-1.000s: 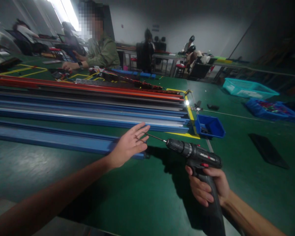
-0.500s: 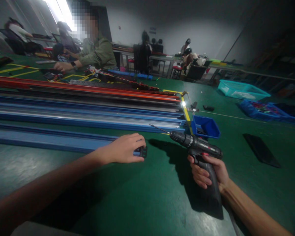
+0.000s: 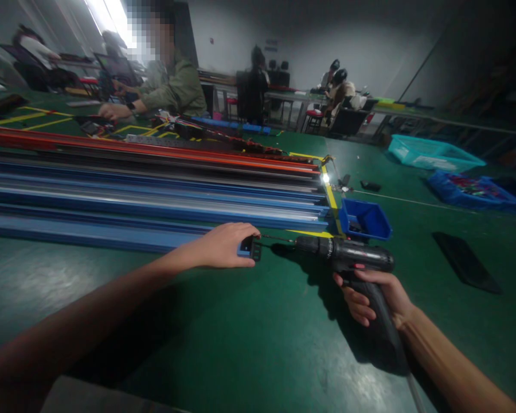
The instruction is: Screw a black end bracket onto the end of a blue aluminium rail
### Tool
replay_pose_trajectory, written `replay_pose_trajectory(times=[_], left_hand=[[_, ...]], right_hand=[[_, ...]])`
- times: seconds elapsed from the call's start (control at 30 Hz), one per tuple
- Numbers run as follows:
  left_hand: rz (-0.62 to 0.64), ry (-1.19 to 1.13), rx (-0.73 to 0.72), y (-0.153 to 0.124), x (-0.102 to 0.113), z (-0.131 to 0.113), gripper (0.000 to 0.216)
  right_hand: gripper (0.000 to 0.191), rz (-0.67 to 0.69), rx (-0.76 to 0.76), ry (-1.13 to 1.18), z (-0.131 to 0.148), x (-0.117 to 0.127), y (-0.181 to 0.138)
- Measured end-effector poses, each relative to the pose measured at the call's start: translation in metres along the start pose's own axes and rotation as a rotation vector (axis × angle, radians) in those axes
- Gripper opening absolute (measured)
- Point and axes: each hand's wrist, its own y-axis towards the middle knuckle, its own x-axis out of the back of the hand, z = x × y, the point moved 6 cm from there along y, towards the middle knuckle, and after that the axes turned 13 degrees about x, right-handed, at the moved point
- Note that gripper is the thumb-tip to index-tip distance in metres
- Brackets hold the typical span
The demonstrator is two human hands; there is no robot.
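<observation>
My left hand [image 3: 224, 246] is closed over the near end of a long blue rail [image 3: 90, 236] lying on the green table [image 3: 249, 344]. A black end piece [image 3: 254, 249] shows at the rail's tip, just past my fingers. My right hand [image 3: 372, 295] grips the handle of a black cordless drill [image 3: 348, 258]. The drill lies level, and its thin bit [image 3: 277, 238] points left at the black end piece, its tip right against it.
Several more long rails, blue, silver and red [image 3: 155, 183], lie stacked behind. A small blue bin [image 3: 365, 221] stands right of them, beside yellow tape. A black mat [image 3: 464, 261], a teal tray [image 3: 434, 155] and a blue tray [image 3: 473, 192] lie at right. A person in a green jacket [image 3: 172, 89] sits across the table.
My left hand dropped from open in the air onto the rail's end and closed on it. The drill lowered and levelled, its bit swinging down to the end piece.
</observation>
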Motion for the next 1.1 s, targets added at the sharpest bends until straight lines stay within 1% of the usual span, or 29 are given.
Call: replay_pose_trajectory(times=[0.23, 0.47, 0.9, 1.1], left_hand=[[0.001, -0.023, -0.002, 0.001, 0.003, -0.001, 0.053], [0.015, -0.034, -0.007, 0.000, 0.003, 0.001, 0.053], [0.009, -0.048, -0.015, -0.001, 0.001, 0.004, 0.052], [0.010, -0.058, -0.016, 0.001, 0.002, 0.003, 0.052]], right_hand=[[0.029, -0.009, -0.044, -0.033, 0.003, 0.004, -0.005], [0.029, -0.018, -0.117, -0.059, -0.006, 0.003, -0.008], [0.031, -0.029, -0.136, -0.060, -0.008, 0.001, -0.011], [0.030, -0.015, -0.131, -0.069, -0.010, -0.001, -0.009]])
